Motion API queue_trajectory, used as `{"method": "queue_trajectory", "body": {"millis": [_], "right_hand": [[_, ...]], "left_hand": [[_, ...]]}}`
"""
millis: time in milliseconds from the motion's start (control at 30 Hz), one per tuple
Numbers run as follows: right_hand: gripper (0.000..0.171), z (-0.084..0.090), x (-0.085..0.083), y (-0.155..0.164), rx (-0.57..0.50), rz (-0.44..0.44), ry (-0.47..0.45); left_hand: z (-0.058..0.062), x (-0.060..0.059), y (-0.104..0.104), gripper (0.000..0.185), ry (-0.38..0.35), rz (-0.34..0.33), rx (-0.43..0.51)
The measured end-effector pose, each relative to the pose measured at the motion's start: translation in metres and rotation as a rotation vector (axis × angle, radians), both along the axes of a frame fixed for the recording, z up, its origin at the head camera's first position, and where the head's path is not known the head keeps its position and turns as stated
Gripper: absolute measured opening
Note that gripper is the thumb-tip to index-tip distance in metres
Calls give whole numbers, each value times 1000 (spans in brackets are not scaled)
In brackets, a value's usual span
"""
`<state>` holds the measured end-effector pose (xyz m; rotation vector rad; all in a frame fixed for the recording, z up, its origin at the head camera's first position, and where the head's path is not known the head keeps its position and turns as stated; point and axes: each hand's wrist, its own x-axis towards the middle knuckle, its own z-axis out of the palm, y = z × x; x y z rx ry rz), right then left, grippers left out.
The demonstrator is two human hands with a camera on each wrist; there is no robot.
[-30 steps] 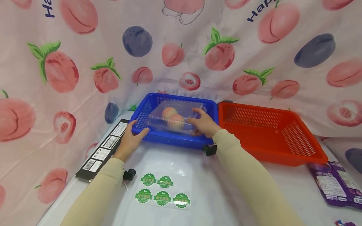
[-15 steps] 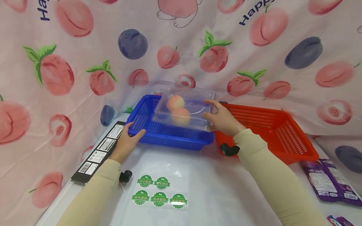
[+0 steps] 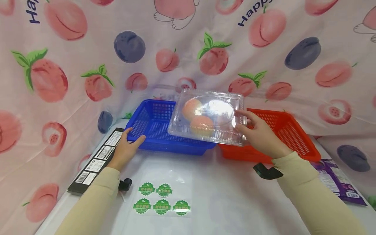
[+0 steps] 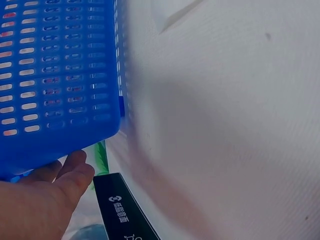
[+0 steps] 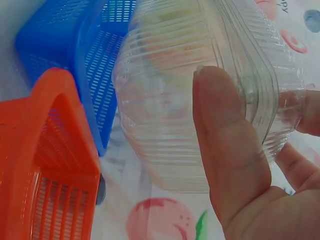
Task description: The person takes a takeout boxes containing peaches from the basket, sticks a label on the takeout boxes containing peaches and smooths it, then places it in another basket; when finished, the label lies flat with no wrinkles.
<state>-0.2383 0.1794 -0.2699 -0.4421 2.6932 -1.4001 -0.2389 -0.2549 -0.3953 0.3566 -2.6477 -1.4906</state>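
My right hand (image 3: 258, 132) grips the right end of a clear plastic clamshell box (image 3: 207, 117) and holds it tilted in the air, over the seam between the blue basket (image 3: 152, 127) and the red basket (image 3: 289, 130). Two peaches (image 3: 196, 119) lie inside the box. In the right wrist view the thumb (image 5: 227, 145) presses on the ribbed box wall (image 5: 165, 115). My left hand (image 3: 126, 148) holds the blue basket's near left corner, fingers curled over the rim; the left wrist view shows the hand (image 4: 45, 195) under the blue basket's wall (image 4: 60, 75).
A sheet of green round stickers (image 3: 160, 199) lies on the white table in front of me. A long black box (image 3: 95, 160) lies along the left edge. A purple packet (image 3: 337, 182) lies at the right. Peach-print cloth (image 3: 88, 58) walls the back and sides.
My right hand has lifted the clamshell box out of the blue basket and carried it up and to the right, toward the red basket. The left hand has stayed on the blue basket's corner.
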Motion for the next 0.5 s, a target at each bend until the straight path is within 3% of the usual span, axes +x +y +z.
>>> {"method": "queue_trajectory", "body": {"millis": [367,500], "right_hand": [[54,-13,52,62,17,-50,63],[51,-24,71,84,-39,-41,39]], "left_hand": [[-2,0,0,100,11,-13,-7],[-1,2,-2,103,5,-15,-7]]}}
